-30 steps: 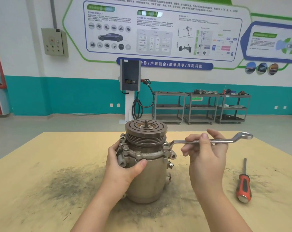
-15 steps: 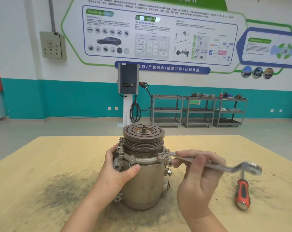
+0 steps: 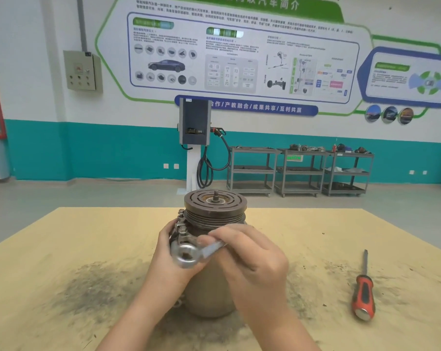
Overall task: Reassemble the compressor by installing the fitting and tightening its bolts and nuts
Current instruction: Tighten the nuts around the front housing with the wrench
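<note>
The left hand (image 3: pixel 175 259) is wrapped around the side of the compressor (image 3: pixel 211 249), which stands upright mid-surface (image 3: pixel 62 249). The right hand (image 3: pixel 252 264) grips a wrench (image 3: pixel 189 255), its free ring end blurred and lying over the left hand's fingers. Risks, as judged: the swinging wrench may strike those fingers, or slip off a bolt hidden behind the hands and tip the compressor. A screwdriver (image 3: pixel 363 295) lies well apart, at right.

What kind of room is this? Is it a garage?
Probably a car-repair training workshop. A wall poster shows a car and its parts, an electric-car charger stands by the wall, metal carts hold parts, and a compressor sits on the workbench.
</note>
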A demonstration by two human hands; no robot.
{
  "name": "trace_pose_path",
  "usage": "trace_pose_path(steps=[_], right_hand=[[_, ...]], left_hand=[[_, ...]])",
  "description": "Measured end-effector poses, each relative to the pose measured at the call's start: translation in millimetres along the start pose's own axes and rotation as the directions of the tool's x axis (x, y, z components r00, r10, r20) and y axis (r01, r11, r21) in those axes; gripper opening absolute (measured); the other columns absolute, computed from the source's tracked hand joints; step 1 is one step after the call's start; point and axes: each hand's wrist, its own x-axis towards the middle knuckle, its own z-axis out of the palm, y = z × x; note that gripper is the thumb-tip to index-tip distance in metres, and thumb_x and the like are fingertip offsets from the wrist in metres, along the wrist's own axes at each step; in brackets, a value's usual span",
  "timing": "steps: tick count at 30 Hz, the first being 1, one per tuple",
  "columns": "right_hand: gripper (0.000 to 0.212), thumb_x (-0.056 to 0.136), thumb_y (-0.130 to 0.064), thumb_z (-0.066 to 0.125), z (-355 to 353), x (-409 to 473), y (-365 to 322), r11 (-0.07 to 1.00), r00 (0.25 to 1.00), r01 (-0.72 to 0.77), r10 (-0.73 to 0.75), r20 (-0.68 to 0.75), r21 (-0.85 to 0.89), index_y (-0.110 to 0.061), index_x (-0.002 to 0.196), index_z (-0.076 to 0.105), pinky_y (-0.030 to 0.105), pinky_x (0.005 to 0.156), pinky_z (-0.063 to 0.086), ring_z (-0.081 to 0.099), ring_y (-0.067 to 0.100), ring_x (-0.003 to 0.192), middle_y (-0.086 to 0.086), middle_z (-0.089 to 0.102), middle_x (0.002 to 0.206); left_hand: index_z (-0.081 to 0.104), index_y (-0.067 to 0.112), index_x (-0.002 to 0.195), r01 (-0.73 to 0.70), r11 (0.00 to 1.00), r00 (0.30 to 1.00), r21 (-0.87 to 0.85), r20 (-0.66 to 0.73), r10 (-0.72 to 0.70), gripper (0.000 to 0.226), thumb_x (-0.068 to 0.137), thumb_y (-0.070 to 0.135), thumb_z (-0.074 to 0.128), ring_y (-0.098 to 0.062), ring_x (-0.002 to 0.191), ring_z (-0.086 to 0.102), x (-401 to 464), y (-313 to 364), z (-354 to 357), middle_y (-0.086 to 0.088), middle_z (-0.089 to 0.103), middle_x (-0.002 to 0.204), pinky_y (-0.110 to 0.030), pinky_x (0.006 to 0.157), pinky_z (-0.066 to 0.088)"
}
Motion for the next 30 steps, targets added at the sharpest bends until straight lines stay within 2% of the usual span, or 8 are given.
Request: trace_pose_path(steps=[5, 10, 13, 18, 21, 24, 26, 30], right_hand=[[0.019, 0.101, -0.037, 0.047, -29.2, 7.0, 5.4, 0.912, 0.918, -0.284, 0.347, -0.19, 0.295, -0.024, 0.101, 0.062, 0.018, 0.058, 0.047, 0.06, 0.009, 0.058, -0.007, 0.067, 0.078], [0.02, 0.105, -0.01, 0.033, -38.0, 17.2, 22.5, 0.5, 0.592, -0.514, 0.795, -0.133, 0.697, -0.02, 0.114, 0.047, 0.02, 0.045, 0.041, 0.048, 0.011, 0.045, 0.0, 0.064, 0.061], [0.022, 0.104, -0.005, 0.032, -40.6, 17.0, 28.9, 0.351, 0.496, -0.518, 0.866, -0.061, 0.78, -0.016, 0.115, 0.047, 0.02, 0.045, 0.041, 0.047, 0.013, 0.044, 0.003, 0.063, 0.059], [0.017, 0.103, -0.004, 0.032, -38.3, 15.5, 34.4, 0.211, 0.419, -0.545, 0.907, 0.045, 0.811, -0.012, 0.104, 0.047, 0.022, 0.045, 0.041, 0.047, 0.016, 0.046, 0.005, 0.061, 0.059], [0.015, 0.106, -0.009, 0.029, -32.5, 8.4, 32.9, 0.318, 0.482, -0.526, 0.876, -0.032, 0.789, -0.012, 0.101, 0.043, 0.024, 0.046, 0.042, 0.049, 0.018, 0.046, 0.004, 0.062, 0.061], [0.012, 0.106, -0.021, 0.031, -20.2, -5.4, 21.7, 0.709, 0.736, -0.358, 0.615, -0.285, 0.607, -0.018, 0.102, 0.042, 0.027, 0.051, 0.046, 0.056, 0.02, 0.049, 0.004, 0.064, 0.069], [0.01, 0.105, -0.03, 0.038, -14.1, -12.0, 13.8, 0.869, 0.88, -0.196, 0.36, -0.309, 0.454, -0.03, 0.102, 0.048, 0.027, 0.056, 0.048, 0.059, 0.019, 0.054, 0.009, 0.064, 0.077], [0.021, 0.102, -0.034, 0.047, -10.8, -16.9, 11.3, 0.94, 0.947, -0.13, 0.212, -0.241, 0.316, -0.018, 0.098, 0.059, 0.025, 0.061, 0.049, 0.062, 0.015, 0.061, 0.006, 0.063, 0.085]], left_hand=[[0.039, 0.059, 0.112, 0.026, 0.997, 1.0, 0.075, 0.012, -0.027, 0.077, 0.051, 0.046, 0.086, 0.015, 0.097, 0.06, -0.8, 0.9, -0.8, 0.018, 0.064, 0.118, -0.008, 0.078, 0.046], [0.039, 0.059, 0.112, 0.021, 0.999, 1.0, 0.047, 0.02, -0.021, 0.08, 0.045, 0.056, 0.082, 0.013, 0.101, 0.06, -5.5, 7.0, -1.0, 0.02, 0.062, 0.12, -0.02, 0.09, 0.048], [0.038, 0.062, 0.113, 0.024, 0.998, 0.999, 0.062, 0.025, -0.026, 0.087, 0.039, 0.066, 0.085, 0.004, 0.111, 0.059, -5.6, 6.0, -2.8, 0.019, 0.061, 0.124, -0.034, 0.103, 0.047], [0.039, 0.053, 0.125, 0.019, 0.998, 0.999, 0.066, 0.048, -0.022, 0.103, 0.035, 0.076, 0.083, 0.002, 0.113, 0.059, -4.6, 4.9, -4.8, 0.017, 0.059, 0.129, -0.037, 0.104, 0.047], [0.038, 0.053, 0.126, 0.019, 0.996, 0.999, 0.082, 0.039, -0.022, 0.107, 0.031, 0.078, 0.082, 0.003, 0.112, 0.059, -3.8, 2.8, -5.8, 0.017, 0.06, 0.128, -0.035, 0.102, 0.048], [0.043, 0.065, 0.112, 0.02, 0.998, 0.999, 0.053, 0.036, -0.022, 0.091, 0.032, 0.076, 0.084, 0.004, 0.106, 0.062, -3.4, 1.6, -5.2, 0.022, 0.064, 0.118, -0.034, 0.096, 0.051], [0.044, 0.066, 0.11, 0.013, 0.999, 1.0, 0.045, 0.027, -0.014, 0.087, 0.034, 0.074, 0.085, 0.004, 0.106, 0.062, -3.7, 1.2, -4.6, 0.022, 0.064, 0.118, -0.034, 0.095, 0.051], [0.044, 0.062, 0.113, 0.002, 0.999, 1.0, 0.036, 0.014, -0.003, 0.088, 0.035, 0.072, 0.085, 0.005, 0.105, 0.062, -3.7, -0.4, -4.3, 0.019, 0.064, 0.12, -0.032, 0.094, 0.051]])
